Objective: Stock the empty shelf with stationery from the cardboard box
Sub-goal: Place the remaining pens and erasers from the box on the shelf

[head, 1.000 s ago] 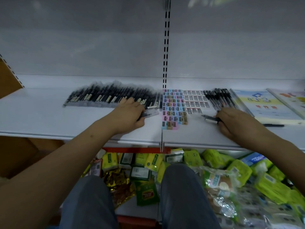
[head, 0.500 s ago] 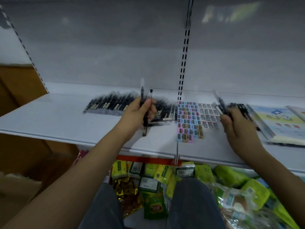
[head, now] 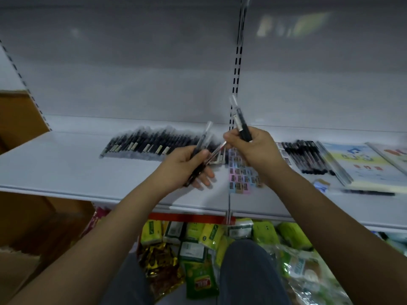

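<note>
Hands raised, now close together; left grip (head: 187, 164) holds pens (head: 201, 150), right grip (head: 253, 148) apparently one pen (head: 241, 124) upright.

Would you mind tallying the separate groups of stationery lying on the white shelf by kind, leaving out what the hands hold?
Rows of black pens: 2, a long one on the left and a short one on the right.
Patches of small erasers: 1.
Booklets: 2, one beside the short row, another at the frame edge.
Total: 5 groups.
</note>
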Demonstrator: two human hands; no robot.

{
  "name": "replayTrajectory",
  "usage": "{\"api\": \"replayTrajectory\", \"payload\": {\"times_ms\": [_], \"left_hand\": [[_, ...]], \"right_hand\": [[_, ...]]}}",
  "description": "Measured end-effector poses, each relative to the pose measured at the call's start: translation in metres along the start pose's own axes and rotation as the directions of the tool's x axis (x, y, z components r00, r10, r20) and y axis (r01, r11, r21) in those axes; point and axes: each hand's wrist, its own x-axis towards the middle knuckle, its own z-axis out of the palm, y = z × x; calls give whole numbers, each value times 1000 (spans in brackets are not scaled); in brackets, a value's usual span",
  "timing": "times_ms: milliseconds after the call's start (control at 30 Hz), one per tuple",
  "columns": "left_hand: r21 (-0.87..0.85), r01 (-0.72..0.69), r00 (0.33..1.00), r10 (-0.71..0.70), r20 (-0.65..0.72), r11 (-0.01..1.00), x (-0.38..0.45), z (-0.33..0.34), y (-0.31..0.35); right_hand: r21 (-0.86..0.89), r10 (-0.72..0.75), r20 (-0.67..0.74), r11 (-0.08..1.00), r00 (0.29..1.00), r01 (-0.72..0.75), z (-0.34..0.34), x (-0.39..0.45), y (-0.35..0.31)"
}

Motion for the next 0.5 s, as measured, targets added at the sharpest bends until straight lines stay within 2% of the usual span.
{"api": "replayTrajectory", "payload": {"times_ms": [67,133,200,267,333,367,467,500], "left_hand": [[98,3,991,11,-136,995,5,-3,-8],[187,-13,949,71,-308,982,13,-7,-18],[271,7,916,103,-388,963,19,-9,-25],[296,67,920,56,-389,953,24,-7,-29],[266,102,933,1,-360,959,26,-4,-31],[262,104,939,-8,-344,960,26,-3,-32],[331,28,947,81,-311,943,25,-5,-33],[364,4,945,116,-307,931,24,-6,-34]], "right_hand": [[-4,17,-164,1000,986,-18,-30,6,6],[-62,-38,-328,998,944,19,-65,12,12],[-227,-140,-449,973,883,39,-96,12,20],[-442,-247,-524,897,815,-12,-120,7,30],[-609,-321,-541,787,777,-99,-139,4,44],[-675,-332,-517,725,789,-137,-146,3,52],[-818,-242,-392,532,888,-216,-155,1,70],[-838,-223,-367,500,903,-218,-156,-1,72]]}}
